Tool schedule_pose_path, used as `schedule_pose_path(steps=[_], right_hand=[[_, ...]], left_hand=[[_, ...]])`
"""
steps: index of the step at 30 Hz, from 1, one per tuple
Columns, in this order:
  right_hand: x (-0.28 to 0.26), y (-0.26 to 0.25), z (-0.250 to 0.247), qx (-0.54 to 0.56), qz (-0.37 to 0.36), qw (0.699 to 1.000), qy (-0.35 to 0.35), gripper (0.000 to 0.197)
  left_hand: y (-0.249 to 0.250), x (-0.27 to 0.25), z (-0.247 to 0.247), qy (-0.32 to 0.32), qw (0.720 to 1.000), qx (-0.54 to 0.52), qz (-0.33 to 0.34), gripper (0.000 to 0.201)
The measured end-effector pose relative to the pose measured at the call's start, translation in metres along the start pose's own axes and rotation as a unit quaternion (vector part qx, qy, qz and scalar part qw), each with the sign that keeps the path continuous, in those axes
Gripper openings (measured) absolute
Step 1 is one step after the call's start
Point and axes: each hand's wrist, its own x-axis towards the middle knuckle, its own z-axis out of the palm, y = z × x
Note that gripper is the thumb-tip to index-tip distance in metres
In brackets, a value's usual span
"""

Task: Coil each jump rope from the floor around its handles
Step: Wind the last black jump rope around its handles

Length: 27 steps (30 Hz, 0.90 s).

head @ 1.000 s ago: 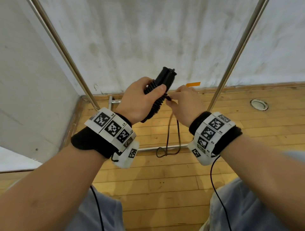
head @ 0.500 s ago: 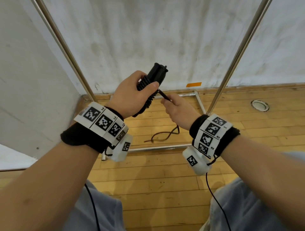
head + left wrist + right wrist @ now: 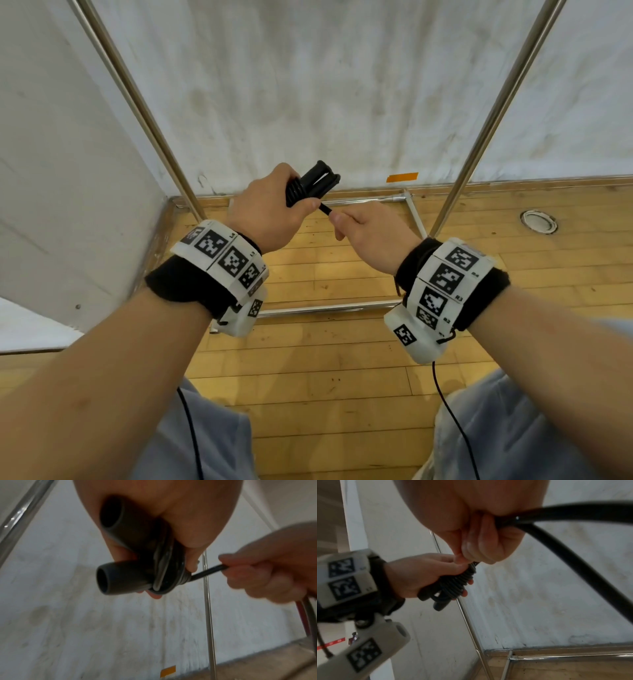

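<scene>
My left hand (image 3: pixel 270 212) grips the two black jump rope handles (image 3: pixel 317 181) held side by side, with black rope coils (image 3: pixel 453 584) wound tight around them. The handles' hollow ends (image 3: pixel 106 580) point away from the wrist. My right hand (image 3: pixel 363 229) sits just right of the bundle and pinches the short taut stretch of black rope (image 3: pixel 325 209) running from the coils. In the right wrist view the rope's remaining tail (image 3: pixel 573 555) curves out of the fist and down to the right. No loose rope shows on the floor in the head view.
A chrome tube frame stands ahead: two slanted uprights (image 3: pixel 486 120), a rear rail and a front rail (image 3: pixel 325 308) on the wooden floor (image 3: pixel 308 383). Behind is a white wall with an orange tape mark (image 3: pixel 401 177). A round metal floor fitting (image 3: pixel 538 222) lies at right.
The loop of rope that hung down and lay on the floor has been drawn up out of sight. Both hands have dropped slightly, and the handle bundle has tilted more to the right.
</scene>
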Motion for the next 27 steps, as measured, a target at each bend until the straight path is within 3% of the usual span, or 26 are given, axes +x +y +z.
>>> schedule_pose_path(steps=[6, 11, 16, 20, 24, 27], right_hand=[[-0.003, -0.002, -0.008, -0.042, -0.016, 0.999, -0.013, 0.043], [-0.007, 0.003, -0.014, -0.116, -0.012, 0.992, -0.04, 0.041], [-0.01, 0.001, -0.024, -0.096, -0.062, 0.993, -0.039, 0.038], [-0.008, -0.002, -0.023, -0.089, -0.084, 0.992, -0.028, 0.035], [-0.003, 0.0, -0.025, -0.117, -0.077, 0.989, 0.042, 0.039], [0.002, 0.004, -0.03, -0.133, -0.061, 0.988, 0.058, 0.042]], left_hand=[[-0.005, 0.004, 0.016, -0.002, 0.999, 0.034, 0.01, 0.031], [-0.016, 0.009, 0.015, -0.047, 0.996, 0.06, -0.037, 0.033], [-0.014, 0.005, 0.022, -0.101, 0.983, 0.148, -0.04, 0.024], [0.001, -0.005, 0.033, -0.161, 0.971, 0.178, 0.004, 0.02], [0.017, -0.019, 0.039, -0.164, 0.968, 0.182, 0.052, 0.023], [0.028, -0.026, 0.043, -0.175, 0.962, 0.18, 0.108, 0.032]])
